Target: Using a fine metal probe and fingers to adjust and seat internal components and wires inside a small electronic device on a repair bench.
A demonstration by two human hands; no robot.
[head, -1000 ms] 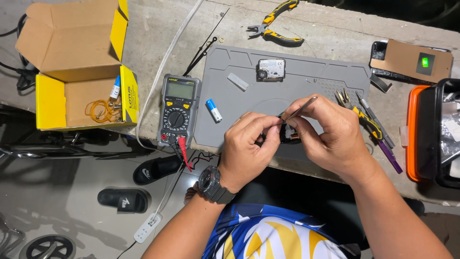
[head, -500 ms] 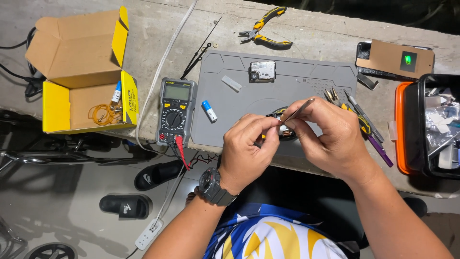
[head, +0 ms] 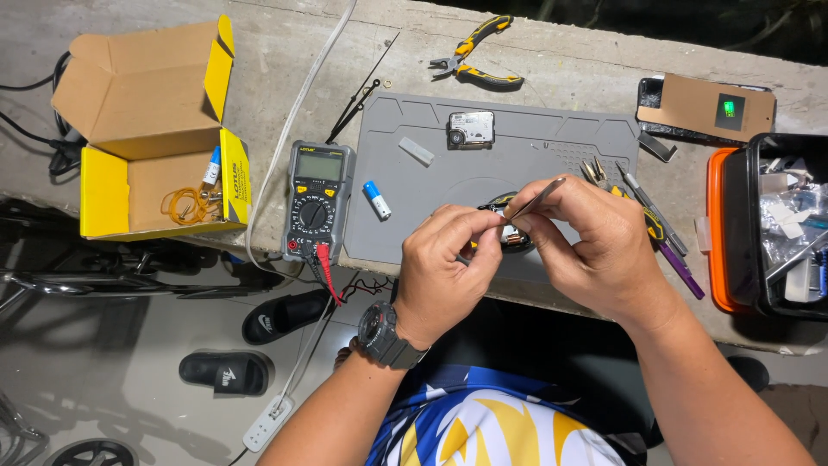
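Tweezers (head: 535,200), pinched in our right hand (head: 595,250), slant down-left to the small part (head: 509,231) between both hands on the mat (head: 448,185); our left hand (head: 448,267) grips its near edge, equally close.

Bright, hard light is falling from above onto the middle of the frame, washing the concrete desk (head: 569,65) pale and putting a soft sheen on the grey mat (head: 431,216), while the top right corner is sinking into near black. The hands (head: 526,259) are showing sharp and evenly lit, casting only a short shadow onto the mat beneath them. The floor (head: 129,336) at the lower left is lying dimmer, glossy with dull reflections, and straight lines are bowing slightly toward the frame edges.
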